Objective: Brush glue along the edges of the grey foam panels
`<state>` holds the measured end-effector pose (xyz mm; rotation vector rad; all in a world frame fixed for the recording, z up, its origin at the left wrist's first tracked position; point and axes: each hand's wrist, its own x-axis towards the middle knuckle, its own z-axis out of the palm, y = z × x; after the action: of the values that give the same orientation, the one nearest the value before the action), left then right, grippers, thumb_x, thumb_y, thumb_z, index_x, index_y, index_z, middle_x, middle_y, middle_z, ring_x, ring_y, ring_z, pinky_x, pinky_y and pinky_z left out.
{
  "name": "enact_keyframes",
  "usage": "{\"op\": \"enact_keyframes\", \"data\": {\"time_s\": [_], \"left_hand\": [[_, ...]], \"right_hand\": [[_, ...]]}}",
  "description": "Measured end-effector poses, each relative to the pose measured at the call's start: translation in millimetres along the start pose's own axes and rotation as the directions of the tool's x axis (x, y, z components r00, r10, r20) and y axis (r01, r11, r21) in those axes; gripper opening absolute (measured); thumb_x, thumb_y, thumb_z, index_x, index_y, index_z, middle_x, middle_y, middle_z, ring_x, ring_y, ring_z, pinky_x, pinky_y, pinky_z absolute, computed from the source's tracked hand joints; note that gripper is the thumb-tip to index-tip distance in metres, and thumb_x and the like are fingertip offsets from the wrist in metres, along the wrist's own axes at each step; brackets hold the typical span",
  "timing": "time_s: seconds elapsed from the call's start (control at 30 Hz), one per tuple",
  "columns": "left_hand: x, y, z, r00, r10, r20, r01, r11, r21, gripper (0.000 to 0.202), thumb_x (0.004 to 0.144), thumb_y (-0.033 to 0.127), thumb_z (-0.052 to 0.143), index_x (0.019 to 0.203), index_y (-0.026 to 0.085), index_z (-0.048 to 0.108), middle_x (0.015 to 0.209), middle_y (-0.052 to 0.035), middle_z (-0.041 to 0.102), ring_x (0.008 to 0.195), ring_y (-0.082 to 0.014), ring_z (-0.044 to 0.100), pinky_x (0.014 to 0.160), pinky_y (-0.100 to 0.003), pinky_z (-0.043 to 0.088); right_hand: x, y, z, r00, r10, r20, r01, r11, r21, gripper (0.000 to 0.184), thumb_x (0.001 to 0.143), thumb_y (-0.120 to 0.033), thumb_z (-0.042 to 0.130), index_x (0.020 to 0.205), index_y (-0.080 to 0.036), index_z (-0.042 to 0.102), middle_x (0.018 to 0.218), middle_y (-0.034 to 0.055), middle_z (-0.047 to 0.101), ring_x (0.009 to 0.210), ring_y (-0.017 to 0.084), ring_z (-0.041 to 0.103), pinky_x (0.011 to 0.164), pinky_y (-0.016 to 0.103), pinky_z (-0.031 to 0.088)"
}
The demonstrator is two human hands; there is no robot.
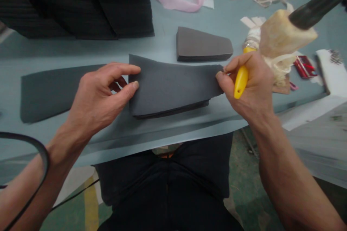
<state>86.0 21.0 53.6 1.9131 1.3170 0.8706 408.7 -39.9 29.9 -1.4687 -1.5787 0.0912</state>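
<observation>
While a curved grey foam sheet lies over a thin stack of similar layers on a blue-grey covered table, its left edge is held between the thumb and half-opened fingers of the left hand. Its right end is pinched by the thumb and forefinger of the right hand, with a yellow tool handle clasped closed in that palm. A long dark foam piece is laid just to the left, and a wedge-shaped foam block is seen beyond. Black cloth and a pale wrapped bundle are placed farther off.
</observation>
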Motion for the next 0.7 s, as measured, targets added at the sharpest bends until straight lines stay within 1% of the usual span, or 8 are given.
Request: {"op": "enact_keyframes", "data": {"time_s": [0.1,0.17,0.3,0.33,0.43,0.5,0.57,0.7], "left_hand": [[0.2,-0.9,0.5,0.999,-0.035,-0.01,0.035,0.998,-0.046,0.027,0.092,0.016,0.086,0.118,0.022,0.09,0.109,0.0008,0.08,0.083,-0.0142,0.057,0.082,-0.02,0.045],[-0.1,-2.5,0.3,0.999,-0.045,-0.006,0.045,0.997,-0.069,0.027,0.092,0.016,0.087,0.118,0.022,0.09,0.113,0.0002,0.081,0.089,-0.0148,0.06,0.083,-0.019,0.045],[-0.4,-5.4,-1.2,1.0,0.006,0.029,-0.003,0.996,-0.084,0.024,0.095,0.019,0.085,0.119,0.022,0.089,0.117,0.0,0.082,0.099,-0.0164,0.064,0.085,-0.019,0.047],[-0.3,-5.4,-1.4,1.0,-0.011,0.024,0.014,0.995,-0.1,0.024,0.093,0.018,0.086,0.116,0.022,0.089,0.117,0.0,0.082,0.101,-0.017,0.064,0.086,-0.019,0.048],[0.4,-3.8,-0.9,0.988,-0.154,0.006,0.152,0.973,-0.174,0.022,0.087,0.014,0.089,0.106,0.025,0.09,0.117,0.0006,0.081,0.107,-0.0191,0.066,0.085,-0.018,0.052],[0.5,-3.2,-0.2,0.977,-0.211,0.011,0.21,0.958,-0.193,0.022,0.085,0.015,0.089,0.103,0.028,0.089,0.119,0.0018,0.079,0.113,-0.0206,0.067,0.085,-0.018,0.054],[0.1,-4.2,-0.1,0.981,-0.192,0.02,0.192,0.967,-0.167,0.022,0.086,0.018,0.088,0.104,0.029,0.088,0.121,0.0022,0.078,0.113,-0.0208,0.067,0.087,-0.019,0.056],[-0.8,-12.6,-2.3,0.999,-0.016,0.051,0.019,0.998,-0.057,0.029,0.093,0.035,0.083,0.12,0.027,0.086,0.131,-0.0007,0.076,0.104,-0.019,0.066,0.093,-0.024,0.055]], "right_hand": [[-0.8,-0.4,1.0,1.0,-0.008,-0.008,0.008,1.0,0.011,0.016,0.085,-0.027,0.075,0.089,-0.029,0.059,0.078,-0.0028,0.062,0.061,0.015,0.048,0.059,0.033,0.036],[-0.7,0.1,1.4,1.0,-0.008,0.0,0.008,1.0,0.02,0.016,0.086,-0.027,0.075,0.09,-0.029,0.059,0.079,-0.0029,0.061,0.061,0.015,0.049,0.06,0.033,0.037],[-1.2,2.4,2.4,0.999,0.036,0.015,-0.037,0.999,0.007,0.018,0.085,-0.029,0.077,0.091,-0.03,0.059,0.084,0.0002,0.064,0.067,0.018,0.052,0.065,0.037,0.041],[-1.7,3.0,2.9,0.999,0.048,0.014,-0.048,0.999,0.001,0.019,0.085,-0.029,0.077,0.091,-0.03,0.06,0.084,0.0009,0.064,0.068,0.018,0.052,0.065,0.038,0.041],[-3.0,4.7,4.6,0.998,0.059,0.01,-0.059,0.998,0.006,0.018,0.084,-0.029,0.076,0.089,-0.031,0.059,0.079,0.0011,0.063,0.065,0.019,0.05,0.062,0.039,0.038],[-3.4,6.0,5.9,0.999,0.054,0.006,-0.054,0.998,0.022,0.018,0.084,-0.028,0.076,0.089,-0.031,0.059,0.077,0.0006,0.062,0.063,0.019,0.05,0.06,0.039,0.037],[-3.7,7.8,7.6,0.999,0.05,0.001,-0.05,0.998,0.036,0.018,0.085,-0.029,0.077,0.09,-0.03,0.059,0.078,-0.0003,0.063,0.062,0.018,0.05,0.06,0.038,0.038],[-4.7,12.2,11.7,0.997,0.078,0.012,-0.079,0.994,0.071,0.018,0.085,-0.03,0.076,0.091,-0.028,0.059,0.078,-0.0033,0.061,0.061,0.015,0.049,0.059,0.034,0.038]]}}
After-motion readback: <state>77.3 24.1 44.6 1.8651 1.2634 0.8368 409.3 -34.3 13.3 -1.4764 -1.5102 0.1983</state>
